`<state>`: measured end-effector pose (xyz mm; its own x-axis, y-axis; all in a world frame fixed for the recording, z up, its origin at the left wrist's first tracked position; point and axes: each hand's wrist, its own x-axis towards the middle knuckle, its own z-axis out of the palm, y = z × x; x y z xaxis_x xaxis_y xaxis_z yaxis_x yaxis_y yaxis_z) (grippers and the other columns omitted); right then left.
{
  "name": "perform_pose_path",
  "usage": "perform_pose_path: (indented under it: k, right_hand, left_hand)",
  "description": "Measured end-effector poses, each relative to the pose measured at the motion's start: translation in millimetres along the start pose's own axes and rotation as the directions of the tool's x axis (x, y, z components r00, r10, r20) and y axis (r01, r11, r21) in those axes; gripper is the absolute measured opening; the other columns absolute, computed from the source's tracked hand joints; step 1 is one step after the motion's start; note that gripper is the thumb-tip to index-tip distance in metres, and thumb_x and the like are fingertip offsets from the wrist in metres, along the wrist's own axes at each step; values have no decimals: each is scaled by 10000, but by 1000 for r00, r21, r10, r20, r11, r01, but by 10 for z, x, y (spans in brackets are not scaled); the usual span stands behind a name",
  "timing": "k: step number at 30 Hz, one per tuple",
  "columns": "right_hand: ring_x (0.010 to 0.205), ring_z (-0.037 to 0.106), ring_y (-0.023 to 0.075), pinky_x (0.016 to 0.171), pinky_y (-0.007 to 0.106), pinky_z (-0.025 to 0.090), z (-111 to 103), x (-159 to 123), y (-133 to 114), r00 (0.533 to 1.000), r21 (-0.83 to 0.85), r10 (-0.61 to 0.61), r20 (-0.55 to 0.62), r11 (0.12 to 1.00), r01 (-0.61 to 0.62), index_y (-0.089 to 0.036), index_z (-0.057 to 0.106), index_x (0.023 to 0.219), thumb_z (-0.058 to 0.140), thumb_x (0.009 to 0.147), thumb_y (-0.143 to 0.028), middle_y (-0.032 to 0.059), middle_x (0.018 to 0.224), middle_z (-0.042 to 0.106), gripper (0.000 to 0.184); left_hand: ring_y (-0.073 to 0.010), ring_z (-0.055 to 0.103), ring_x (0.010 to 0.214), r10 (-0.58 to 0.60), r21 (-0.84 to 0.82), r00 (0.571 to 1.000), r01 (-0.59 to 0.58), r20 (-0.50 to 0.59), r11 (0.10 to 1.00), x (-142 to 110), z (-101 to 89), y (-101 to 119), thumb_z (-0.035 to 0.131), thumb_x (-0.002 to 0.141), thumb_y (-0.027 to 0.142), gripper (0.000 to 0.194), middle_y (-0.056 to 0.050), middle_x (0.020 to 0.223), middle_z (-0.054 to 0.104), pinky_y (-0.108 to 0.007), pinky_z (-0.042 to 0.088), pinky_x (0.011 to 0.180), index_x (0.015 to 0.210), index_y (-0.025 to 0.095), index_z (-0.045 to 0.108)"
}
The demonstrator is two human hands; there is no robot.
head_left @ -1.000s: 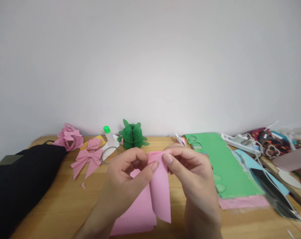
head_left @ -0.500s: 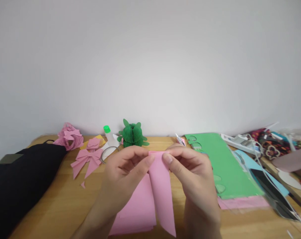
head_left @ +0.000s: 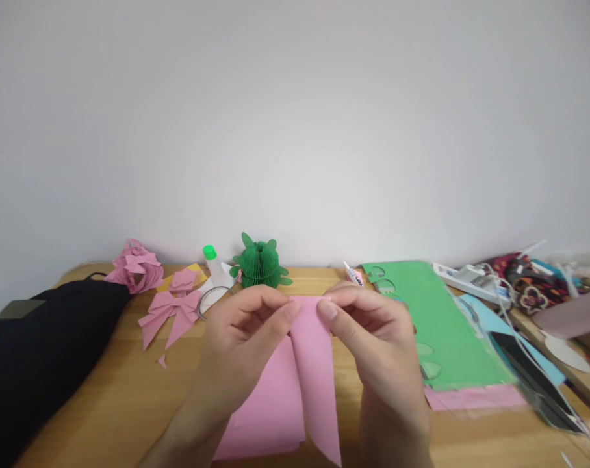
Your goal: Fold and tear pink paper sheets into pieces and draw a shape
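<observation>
Left hand (head_left: 241, 338): thumb and forefinger pinched together on the upper left corner of the pink paper strip (head_left: 314, 370). Right hand (head_left: 373, 341): thumb and forefinger pinched likewise on the upper right corner. Fingers (head_left: 291, 311) of both hands level with each other, meeting across the top edge, neither hand nearer than the other.

Pink paper strip: held up off the bench (head_left: 129, 403), hanging from the fingers toward 6 o'clock. Long axis from 12 to 6, lower tip slanted and pointing slightly to 5 o'clock. Short top edge lying 9 to 3 between the two pinches.

Pink paper sheets (head_left: 270, 409): flat on the bench directly beneath the strip, at 7 o'clock of the fingers.

Outward, at 3 o'clock: green paper sheet (head_left: 436, 325) with round cut-outs, lying over more pink paper. At 1 o'clock: small glue tube (head_left: 354, 275).

At 11 o'clock: green honeycomb paper ornament (head_left: 259, 263), green-capped glue bottle (head_left: 212, 266), tape ring (head_left: 213, 300).

At 9 to 10 o'clock: pink paper bow (head_left: 171, 313), pink paper rosette (head_left: 136, 266), black bag (head_left: 36, 364) at the bench's left end.

Far right: power strip (head_left: 463, 276), cables and mixed craft clutter, details too blurred to list.
</observation>
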<state>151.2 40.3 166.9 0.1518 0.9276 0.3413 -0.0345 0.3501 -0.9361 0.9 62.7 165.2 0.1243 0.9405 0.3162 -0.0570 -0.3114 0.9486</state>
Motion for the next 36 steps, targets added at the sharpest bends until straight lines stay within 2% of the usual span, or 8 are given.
perform_pose_path:
  k: [26,31,36]
  right_hand:
    - [588,515,98,532,224,415,-19,1,-2,999,-70,-13,36,997,16,-200,670,676,666,826,-219,-24,617,594,151]
    - [582,498,108,535,244,413,-10,8,-18,995,-137,-65,71,988,74,-201,691,708,652,834,-207,-13,619,588,133]
    - [572,503,111,540,250,422,-2,12,-40,988,-203,-116,100,970,134,-200,675,700,646,836,-206,-16,610,591,139]
  left_hand:
    - [-111,539,566,12,20,1000,-12,9,1000,-10,-23,-3,631,811,233,179,20,583,601,-215,450,520,637,205,659]
    - [-100,579,581,1,5,997,-1,76,1000,8,4,13,643,793,203,92,29,631,641,-190,467,531,707,211,673]
    - [-99,585,563,14,9,1000,-14,13,1000,15,15,3,659,781,201,88,31,612,642,-189,482,526,695,209,675]
